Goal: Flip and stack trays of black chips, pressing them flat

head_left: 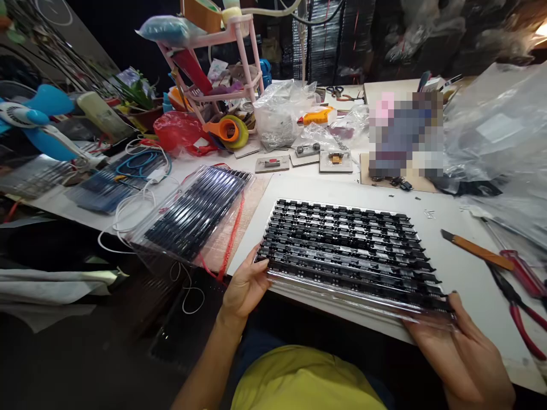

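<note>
A clear plastic tray (329, 291) holds several rows of small black plastic parts (342, 239) with metal pins. Its near edge juts over the front of the white work board. My left hand (245, 285) grips the near left corner, thumb on top and the other fingers hidden beneath. At the near right corner, my right hand (465, 350) is closed on the rim with the thumb at the edge and the fingers under it. To the left lies another clear tray (199, 210) with long dark strips in rows.
Right of the tray lie a wooden-handled knife (478, 250), a red screwdriver (521, 273) and red-handled pliers (519, 313). Small fixture blocks (272, 164), plastic bags (277, 114) and a pink rack (205, 40) stand behind. White cables (132, 210) and a blue fan (38, 119) are at left.
</note>
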### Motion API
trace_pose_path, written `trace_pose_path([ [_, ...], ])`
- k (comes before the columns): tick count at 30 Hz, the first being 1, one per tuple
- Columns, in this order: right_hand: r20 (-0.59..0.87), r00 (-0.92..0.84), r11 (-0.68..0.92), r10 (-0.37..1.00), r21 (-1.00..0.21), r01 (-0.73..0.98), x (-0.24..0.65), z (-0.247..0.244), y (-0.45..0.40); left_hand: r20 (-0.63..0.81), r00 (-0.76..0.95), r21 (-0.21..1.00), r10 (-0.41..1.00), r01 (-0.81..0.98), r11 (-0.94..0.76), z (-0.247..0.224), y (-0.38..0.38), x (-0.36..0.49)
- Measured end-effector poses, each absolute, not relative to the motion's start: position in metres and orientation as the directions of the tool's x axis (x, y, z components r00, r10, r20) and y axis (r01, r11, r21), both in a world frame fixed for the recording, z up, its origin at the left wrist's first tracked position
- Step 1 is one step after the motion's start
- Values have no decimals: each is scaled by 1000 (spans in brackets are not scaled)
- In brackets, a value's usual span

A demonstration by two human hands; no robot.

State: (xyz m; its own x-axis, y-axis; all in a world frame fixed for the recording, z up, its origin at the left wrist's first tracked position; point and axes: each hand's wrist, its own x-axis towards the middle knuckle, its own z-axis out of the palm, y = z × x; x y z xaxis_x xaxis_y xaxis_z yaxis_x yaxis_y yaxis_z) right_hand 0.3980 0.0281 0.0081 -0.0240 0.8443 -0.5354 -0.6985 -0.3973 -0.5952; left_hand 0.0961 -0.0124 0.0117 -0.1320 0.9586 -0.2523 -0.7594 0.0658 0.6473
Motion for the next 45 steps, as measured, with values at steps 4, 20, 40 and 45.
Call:
trace_pose_path([
  [4,-522,-3,-366,853,-593,-718,395,7,27,-317,-173,517,933,-856,17,12,-11,97],
  [20,-465,-76,-361,882,-563,-744,395,4,24,-399,-190,526,897,-849,54,12,-17,96],
  [40,-327,-223,-371,918,-512,-775,395,2,26,-421,-223,528,879,-848,37,17,-10,95],
  [45,-327,-221,-382,919,-597,-706,405,11,20,-435,-234,531,870,-846,38,19,-7,97],
])
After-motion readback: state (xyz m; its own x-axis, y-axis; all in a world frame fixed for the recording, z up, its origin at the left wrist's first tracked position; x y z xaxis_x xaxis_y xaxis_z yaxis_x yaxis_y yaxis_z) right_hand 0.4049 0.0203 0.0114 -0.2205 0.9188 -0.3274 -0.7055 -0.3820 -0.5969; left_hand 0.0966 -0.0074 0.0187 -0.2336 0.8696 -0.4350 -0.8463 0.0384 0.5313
